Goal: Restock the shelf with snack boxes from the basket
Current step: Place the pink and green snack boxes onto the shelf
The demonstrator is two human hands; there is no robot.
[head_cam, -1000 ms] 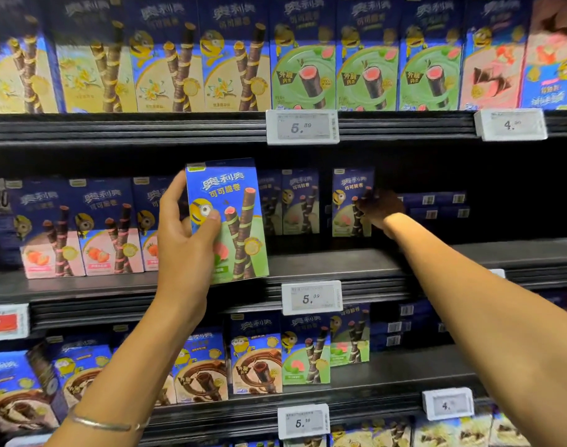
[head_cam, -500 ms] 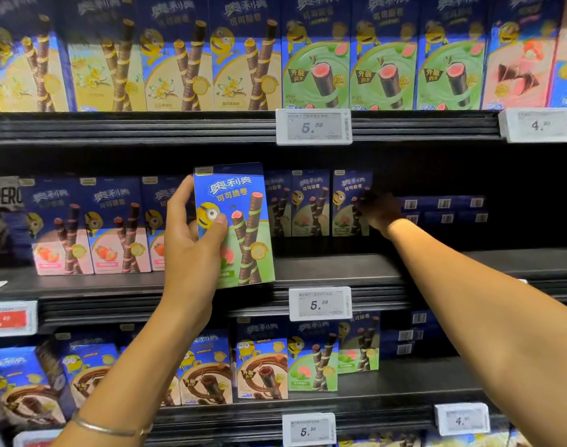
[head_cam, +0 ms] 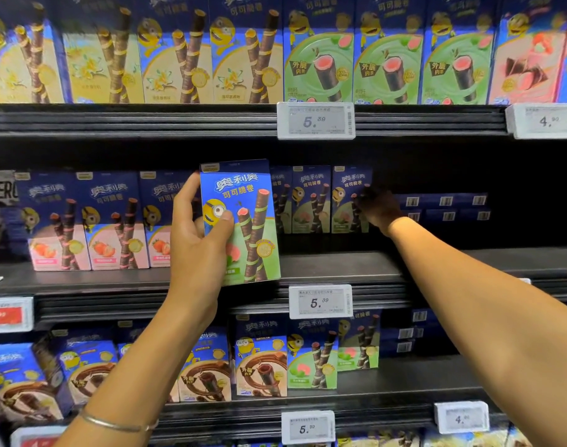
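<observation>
My left hand (head_cam: 196,240) grips a blue and green snack box (head_cam: 243,221) upright, in front of the middle shelf (head_cam: 340,266), thumb across its front. My right hand (head_cam: 377,209) reaches deep into the same shelf, in shadow. Its fingers lie over the right edge of the rightmost green snack box (head_cam: 348,201) standing at the back, and seem to hold it. Two more green boxes (head_cam: 309,201) stand to the left of that one. The basket is out of view.
Pink strawberry boxes (head_cam: 88,221) fill the middle shelf's left side. Flat dark blue boxes (head_cam: 445,206) are stacked at its back right, with bare shelf in front. Price tags (head_cam: 321,301) hang on the shelf edges. Full rows stand on the shelves above and below.
The camera has shifted slightly left and down. Both hands stay almost where they were, the left holding its box, the right at the back box.
</observation>
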